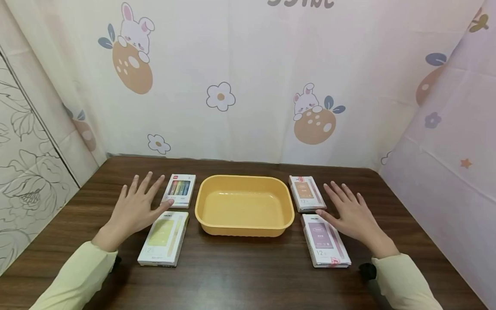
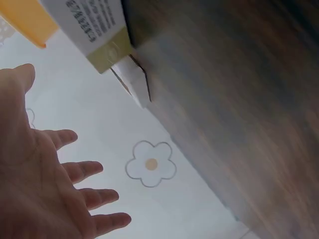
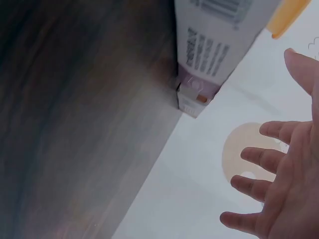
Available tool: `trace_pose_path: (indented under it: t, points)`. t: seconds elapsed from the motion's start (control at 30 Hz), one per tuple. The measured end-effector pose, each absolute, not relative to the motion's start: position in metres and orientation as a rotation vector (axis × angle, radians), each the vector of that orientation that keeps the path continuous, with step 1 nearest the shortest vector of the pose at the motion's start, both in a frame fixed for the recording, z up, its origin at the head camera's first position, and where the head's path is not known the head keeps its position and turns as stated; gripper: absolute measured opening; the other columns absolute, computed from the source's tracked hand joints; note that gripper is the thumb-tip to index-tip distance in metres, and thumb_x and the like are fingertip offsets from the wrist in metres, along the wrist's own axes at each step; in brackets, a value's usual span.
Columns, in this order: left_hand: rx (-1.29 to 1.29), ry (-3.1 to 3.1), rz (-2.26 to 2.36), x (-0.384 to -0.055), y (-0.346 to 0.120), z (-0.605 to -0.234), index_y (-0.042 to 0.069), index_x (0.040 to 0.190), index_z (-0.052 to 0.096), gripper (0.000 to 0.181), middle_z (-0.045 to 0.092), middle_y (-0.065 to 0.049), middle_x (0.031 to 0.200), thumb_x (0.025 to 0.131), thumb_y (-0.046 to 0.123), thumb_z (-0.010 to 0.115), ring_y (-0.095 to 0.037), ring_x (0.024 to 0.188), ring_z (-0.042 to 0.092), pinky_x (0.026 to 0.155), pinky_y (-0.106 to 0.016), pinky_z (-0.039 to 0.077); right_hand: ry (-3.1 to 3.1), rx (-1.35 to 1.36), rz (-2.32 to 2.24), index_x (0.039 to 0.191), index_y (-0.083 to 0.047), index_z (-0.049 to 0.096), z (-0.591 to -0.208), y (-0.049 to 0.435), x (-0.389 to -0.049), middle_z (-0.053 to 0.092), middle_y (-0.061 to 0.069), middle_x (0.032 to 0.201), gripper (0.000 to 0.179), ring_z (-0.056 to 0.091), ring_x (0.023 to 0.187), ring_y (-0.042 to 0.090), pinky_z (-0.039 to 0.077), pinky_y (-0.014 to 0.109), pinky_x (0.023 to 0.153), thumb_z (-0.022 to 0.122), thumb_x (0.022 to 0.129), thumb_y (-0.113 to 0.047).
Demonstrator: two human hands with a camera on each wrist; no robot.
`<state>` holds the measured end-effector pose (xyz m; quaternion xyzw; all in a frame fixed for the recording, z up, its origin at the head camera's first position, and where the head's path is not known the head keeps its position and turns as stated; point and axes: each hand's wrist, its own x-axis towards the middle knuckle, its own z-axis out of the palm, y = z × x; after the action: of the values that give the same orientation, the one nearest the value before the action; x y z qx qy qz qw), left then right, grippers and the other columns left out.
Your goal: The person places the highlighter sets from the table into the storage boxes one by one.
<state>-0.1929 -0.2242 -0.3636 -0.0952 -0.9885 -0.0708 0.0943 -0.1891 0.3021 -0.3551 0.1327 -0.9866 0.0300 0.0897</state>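
From where I stand, the left hand (image 1: 133,209) is at nine o'clock of the yellow tray (image 1: 244,209), the right hand (image 1: 354,217) at three, well apart, fingers spread; a windowed box (image 1: 179,189) lies at ten, a green-labelled box (image 1: 164,239) at eight, an orange-labelled box (image 1: 307,193) at two, a purple-labelled box (image 1: 324,240) at four

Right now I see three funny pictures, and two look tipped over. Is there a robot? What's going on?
No robot here, just a person's left hand and right hand. A camera worn on the head took the wide picture, looking forward and down. A camera on each wrist took the tipped ones. On the brown table sits a yellow tray. On its left are a box with a colourful window and a yellowish-labelled box; on its right, an orange-labelled box and a purple-labelled box. Nothing is held: the fingers of both hands are spread out.
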Motion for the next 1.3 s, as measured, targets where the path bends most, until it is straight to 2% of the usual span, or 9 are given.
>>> trace_pose_path:
  t: [0.3,0.53,0.93,1.3]
  points:
    - [-0.338,-2.919,-0.179,-0.192,-0.210,-0.359,0.019,0.146,0.023,0.076,0.022,-0.021,0.148,0.086,0.065,0.036,-0.049,0.132,0.021,0.103,-0.065,0.015,-2.951,0.432,0.039,0.144,-0.011,0.028,-0.355,0.291,-0.186,0.029,0.019,0.146,0.081,0.025,0.132,0.043,0.018,0.066,0.100,0.045,0.084,-0.063]
    - [-0.385,-2.895,-0.140,-0.191,-0.200,-0.356,0.023,0.145,0.025,0.072,0.028,-0.018,0.147,0.087,0.064,0.037,-0.045,0.130,0.028,0.102,-0.063,0.021,-2.912,0.486,-0.005,0.140,-0.008,0.036,-0.354,0.285,-0.180,0.036,0.019,0.142,0.077,0.034,0.127,0.043,0.027,0.064,0.097,0.051,0.083,-0.058]
    - [-0.496,-2.830,-0.090,-0.190,-0.185,-0.357,0.019,0.141,0.033,0.070,0.036,-0.015,0.144,0.086,0.062,0.041,-0.041,0.126,0.037,0.097,-0.059,0.031,-2.902,0.532,-0.054,0.137,-0.009,0.041,-0.357,0.275,-0.175,0.046,0.019,0.134,0.072,0.043,0.120,0.042,0.033,0.062,0.094,0.058,0.081,-0.052]
    - [-0.563,-2.822,-0.116,-0.189,-0.173,-0.355,0.019,0.141,0.034,0.072,0.043,-0.016,0.139,0.085,0.063,0.043,-0.040,0.122,0.043,0.094,-0.057,0.035,-2.861,0.602,-0.019,0.129,-0.008,0.051,-0.362,0.268,-0.166,0.055,0.019,0.124,0.068,0.051,0.113,0.038,0.039,0.058,0.087,0.055,0.082,-0.056]
